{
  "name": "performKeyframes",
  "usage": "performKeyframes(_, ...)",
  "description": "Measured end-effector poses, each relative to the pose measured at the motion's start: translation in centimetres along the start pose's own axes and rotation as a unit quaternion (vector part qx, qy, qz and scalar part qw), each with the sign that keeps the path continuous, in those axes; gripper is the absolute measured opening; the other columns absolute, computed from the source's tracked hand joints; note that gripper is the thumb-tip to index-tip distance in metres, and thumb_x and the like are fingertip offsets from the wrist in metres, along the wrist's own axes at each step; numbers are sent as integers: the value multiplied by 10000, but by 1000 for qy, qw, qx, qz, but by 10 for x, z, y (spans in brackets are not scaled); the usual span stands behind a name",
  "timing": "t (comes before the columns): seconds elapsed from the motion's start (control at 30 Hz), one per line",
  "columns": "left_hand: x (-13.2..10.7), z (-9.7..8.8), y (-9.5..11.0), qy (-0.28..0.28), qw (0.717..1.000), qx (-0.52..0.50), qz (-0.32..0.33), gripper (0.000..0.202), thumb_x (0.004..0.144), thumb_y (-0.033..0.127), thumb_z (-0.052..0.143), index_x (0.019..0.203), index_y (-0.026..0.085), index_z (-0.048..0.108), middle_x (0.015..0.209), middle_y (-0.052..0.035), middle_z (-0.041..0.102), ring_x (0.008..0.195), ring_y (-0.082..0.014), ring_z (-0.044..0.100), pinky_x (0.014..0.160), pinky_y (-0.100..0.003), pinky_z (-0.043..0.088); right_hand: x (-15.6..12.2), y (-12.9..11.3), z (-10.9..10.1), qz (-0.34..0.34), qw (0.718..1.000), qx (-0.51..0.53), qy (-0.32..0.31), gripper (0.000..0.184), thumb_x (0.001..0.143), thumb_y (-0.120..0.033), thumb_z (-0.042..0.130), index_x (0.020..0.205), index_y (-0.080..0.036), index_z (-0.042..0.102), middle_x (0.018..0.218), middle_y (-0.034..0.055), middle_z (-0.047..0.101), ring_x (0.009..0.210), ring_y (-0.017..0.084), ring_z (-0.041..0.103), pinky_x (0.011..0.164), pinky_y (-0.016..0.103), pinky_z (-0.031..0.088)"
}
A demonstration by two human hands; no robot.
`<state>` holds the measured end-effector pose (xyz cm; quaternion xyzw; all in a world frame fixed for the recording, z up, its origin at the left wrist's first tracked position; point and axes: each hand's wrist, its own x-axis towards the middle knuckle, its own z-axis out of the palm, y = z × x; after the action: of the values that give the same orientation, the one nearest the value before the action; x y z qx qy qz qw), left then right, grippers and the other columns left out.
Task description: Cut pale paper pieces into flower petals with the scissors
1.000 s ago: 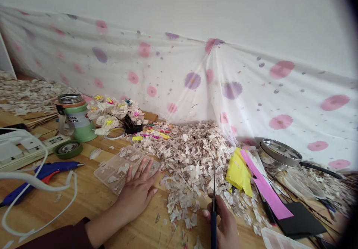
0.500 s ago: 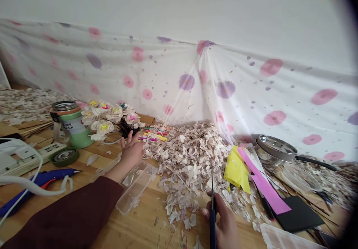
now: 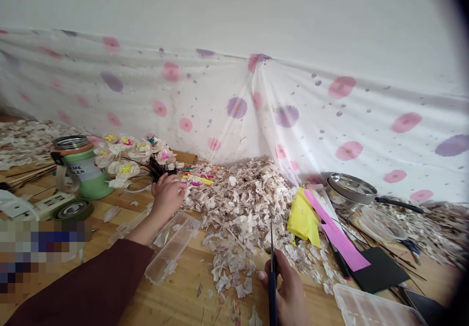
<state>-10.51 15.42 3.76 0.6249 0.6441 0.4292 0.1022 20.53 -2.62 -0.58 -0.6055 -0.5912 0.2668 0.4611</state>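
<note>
On the far left, a spread of pale petals (image 3: pixel 25 142) lies behind an open green jar (image 3: pixel 90 179) that stands upright, with a power strip (image 3: pixel 47 206) and a round green lid (image 3: pixel 71 210) in front of it; a pixelated patch hides what lies at the lower left. Just right of the jar is a bunch of white flowers (image 3: pixel 124 169) with yellow, pink and teal centres, its stems leaning up and leftward from a dark base (image 3: pixel 169 175). The person's left hand (image 3: pixel 169 195) is at this base, fingers bent and spread a little; whether they grip anything or merely touch it cannot be told. Beneath that forearm lies a clear plastic box (image 3: pixel 172 252), its near part slanting from lower left to upper right. A large petal heap (image 3: pixel 238 199) fills the middle. At its near edge the right hand (image 3: pixel 289 292) is closed around dark-handled scissors (image 3: pixel 272 287), seen almost edge-on: their long axis runs nearly upright in the view, handles toward the person, the tip pointing away at the heap. Further right come a folded yellow sheet (image 3: pixel 304 218), a pink strip (image 3: pixel 346 248) slanting down rightward onto a black rectangular object (image 3: pixel 381 270), a steel pan (image 3: pixel 353 189) with its handle pointing right, and, nearest the person, a clear divided tray (image 3: pixel 373 306).
</note>
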Motion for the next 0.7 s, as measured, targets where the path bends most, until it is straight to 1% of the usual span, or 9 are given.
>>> performKeyframes(0.1, -35, 1, 34, -46, 992, -116, -17, 194, 781, 378, 599, 777, 213, 700, 1169, -106, 673, 1171, -303, 557, 1028, -448, 383, 0, -5, 1, 10, 997, 71, -25, 435, 752, -498, 684, 1051, -192, 606, 697, -3, 604, 657, 188, 568, 623, 285, 461)
performKeyframes(0.13, -51, 4, 47, -80, 981, -174, -33, 241, 796, 422, 581, 828, 215, 702, 1136, -99, 695, 1115, -282, 603, 978, -432, 434, 0, -8, 3, 17, 993, 109, -30, 441, 742, -491, 699, 1050, -191, 600, 699, 1, 609, 652, 187, 571, 615, 286, 465)
performKeyframes(0.2, -87, 11, 73, -197, 881, -403, -150, 272, 708, 437, 698, 849, 205, 707, 1123, -111, 701, 1168, -294, 578, 1027, -456, 388, -1, -14, 7, 34, 980, 195, -32, 460, 719, -493, 721, 1043, -198, 579, 715, 14, 634, 647, 188, 587, 602, 291, 476)
performKeyframes(0.23, -103, 15, 85, -233, 841, -451, -186, 261, 666, 429, 745, 791, 203, 704, 1172, -108, 683, 1221, -299, 538, 1061, -458, 350, -1, -17, 9, 33, 971, 232, -55, 477, 696, -489, 742, 1035, -204, 566, 716, 21, 651, 641, 189, 592, 597, 294, 479)
performKeyframes(0.3, -130, 24, 104, -262, 807, -480, -222, 270, 623, 430, 787, 730, 199, 698, 1256, -114, 635, 1276, -320, 480, 1077, -471, 315, -1, -21, 12, 37, 958, 282, -41, 517, 635, -474, 789, 1015, -213, 555, 739, 28, 666, 623, 179, 581, 580, 290, 472)
performKeyframes(0.37, -146, 33, 113, -260, 814, -471, -218, 276, 628, 434, 789, 743, 199, 702, 1320, -119, 583, 1309, -336, 433, 1071, -481, 311, 0, -23, 14, 50, 950, 306, -28, 524, 596, -449, 813, 990, -222, 553, 777, 31, 668, 618, 168, 567, 568, 288, 468)
performKeyframes(0.47, -154, 44, 114, -259, 841, -440, -182, 245, 685, 426, 752, 779, 204, 705, 1340, -116, 554, 1323, -337, 409, 1070, -484, 306, 0, -25, 14, 68, 947, 314, -2, 488, 579, -434, 808, 948, -230, 561, 777, 12, 637, 633, 163, 563, 560, 281, 474)
performKeyframes(0.6, -158, 50, 111, -253, 867, -403, -147, 213, 707, 412, 731, 773, 210, 712, 1291, -108, 579, 1282, -337, 448, 1067, -477, 318, 0, -26, 13, 71, 949, 308, 8, 388, 607, -390, 766, 880, -236, 538, 754, -2, 620, 618, 147, 543, 520, 252, 445)
performKeyframes(0.7, -163, 51, 112, -261, 875, -387, -131, 195, 699, 410, 738, 749, 223, 716, 1228, -99, 614, 1220, -334, 500, 1035, -457, 369, 1, -26, 13, 68, 954, 291, 12, 353, 637, -362, 723, 887, -240, 506, 721, -10, 622, 590, 139, 541, 530, 256, 449)
